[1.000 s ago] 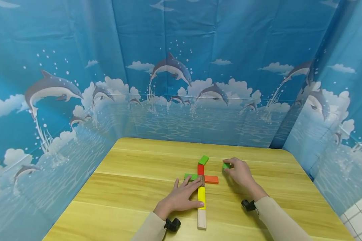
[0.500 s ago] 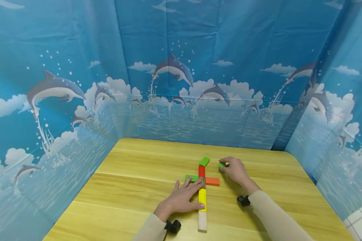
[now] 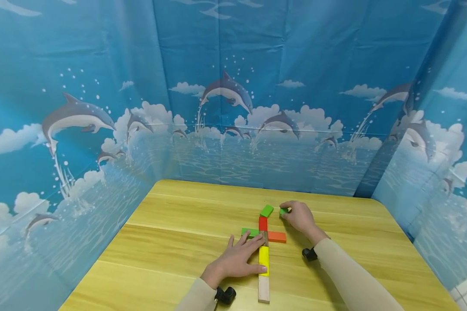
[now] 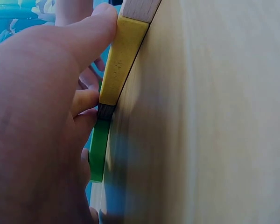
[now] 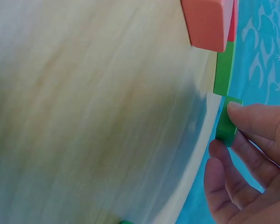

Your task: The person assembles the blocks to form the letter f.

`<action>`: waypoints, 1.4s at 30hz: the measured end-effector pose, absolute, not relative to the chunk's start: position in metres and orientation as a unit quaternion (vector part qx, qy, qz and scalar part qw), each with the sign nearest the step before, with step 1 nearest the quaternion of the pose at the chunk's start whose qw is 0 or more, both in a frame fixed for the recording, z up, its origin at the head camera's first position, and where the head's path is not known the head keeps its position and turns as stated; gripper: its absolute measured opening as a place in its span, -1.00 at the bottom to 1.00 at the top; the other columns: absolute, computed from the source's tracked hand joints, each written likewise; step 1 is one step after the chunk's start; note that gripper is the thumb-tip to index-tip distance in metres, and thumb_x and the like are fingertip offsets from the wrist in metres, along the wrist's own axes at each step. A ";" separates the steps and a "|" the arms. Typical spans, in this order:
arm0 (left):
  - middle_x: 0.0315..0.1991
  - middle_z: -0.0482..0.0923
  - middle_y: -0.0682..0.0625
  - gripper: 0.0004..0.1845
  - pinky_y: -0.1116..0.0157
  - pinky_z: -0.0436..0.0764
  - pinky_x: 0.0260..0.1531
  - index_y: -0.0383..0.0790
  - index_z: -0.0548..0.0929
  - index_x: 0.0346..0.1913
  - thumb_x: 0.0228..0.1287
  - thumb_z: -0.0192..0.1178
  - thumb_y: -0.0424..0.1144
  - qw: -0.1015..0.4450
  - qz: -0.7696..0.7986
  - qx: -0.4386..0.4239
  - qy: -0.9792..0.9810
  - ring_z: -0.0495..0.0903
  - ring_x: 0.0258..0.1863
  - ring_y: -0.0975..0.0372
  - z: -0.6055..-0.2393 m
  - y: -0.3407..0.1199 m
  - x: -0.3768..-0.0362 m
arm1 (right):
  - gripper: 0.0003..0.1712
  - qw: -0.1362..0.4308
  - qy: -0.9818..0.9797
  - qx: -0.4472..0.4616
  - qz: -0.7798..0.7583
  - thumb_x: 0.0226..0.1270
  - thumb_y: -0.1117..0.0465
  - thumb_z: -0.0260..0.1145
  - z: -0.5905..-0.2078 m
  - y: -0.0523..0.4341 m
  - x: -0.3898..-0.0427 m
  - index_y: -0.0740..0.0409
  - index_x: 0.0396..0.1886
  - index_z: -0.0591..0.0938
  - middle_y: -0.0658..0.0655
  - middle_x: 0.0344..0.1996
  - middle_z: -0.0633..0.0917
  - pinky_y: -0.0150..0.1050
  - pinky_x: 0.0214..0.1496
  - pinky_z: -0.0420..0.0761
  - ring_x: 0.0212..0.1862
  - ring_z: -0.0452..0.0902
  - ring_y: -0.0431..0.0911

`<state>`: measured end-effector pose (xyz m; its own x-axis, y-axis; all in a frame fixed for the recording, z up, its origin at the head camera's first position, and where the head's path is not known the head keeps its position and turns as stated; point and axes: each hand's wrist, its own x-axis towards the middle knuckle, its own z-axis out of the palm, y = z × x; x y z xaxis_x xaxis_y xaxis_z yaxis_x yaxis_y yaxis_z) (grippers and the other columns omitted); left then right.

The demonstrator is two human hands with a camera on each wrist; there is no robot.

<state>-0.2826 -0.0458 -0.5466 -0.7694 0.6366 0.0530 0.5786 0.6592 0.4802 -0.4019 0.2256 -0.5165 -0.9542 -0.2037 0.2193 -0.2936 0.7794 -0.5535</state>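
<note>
Coloured blocks form a cross on the wooden table: a red block, a yellow block and a plain wood block in a line, crossed by a green block and an orange block. My left hand lies flat against the line's left side, thumb on the yellow block. A tilted green block sits beyond the red one. Just right of it, my right hand pinches a small green block, also seen in the right wrist view.
Blue dolphin-print curtains wall the table at the back and on both sides. Bare tabletop stretches left of the cross and to the far right. The table's front edge is near my sleeves.
My right hand has slid left with the small green block, closer to the tilted green block. The left hand stays on the cross.
</note>
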 end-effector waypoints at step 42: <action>0.61 -0.07 0.24 -0.16 -0.42 -0.16 0.33 0.25 0.10 0.61 0.36 -0.01 0.43 0.059 0.232 0.330 0.913 -0.19 0.60 0.04 -0.543 -0.044 -0.280 | -0.58 0.066 -0.944 0.143 0.290 0.28 0.45 0.39 -0.531 0.209 -0.452 0.26 0.15 0.69 0.30 0.07 0.68 0.13 0.04 0.62 0.06 0.59 0.22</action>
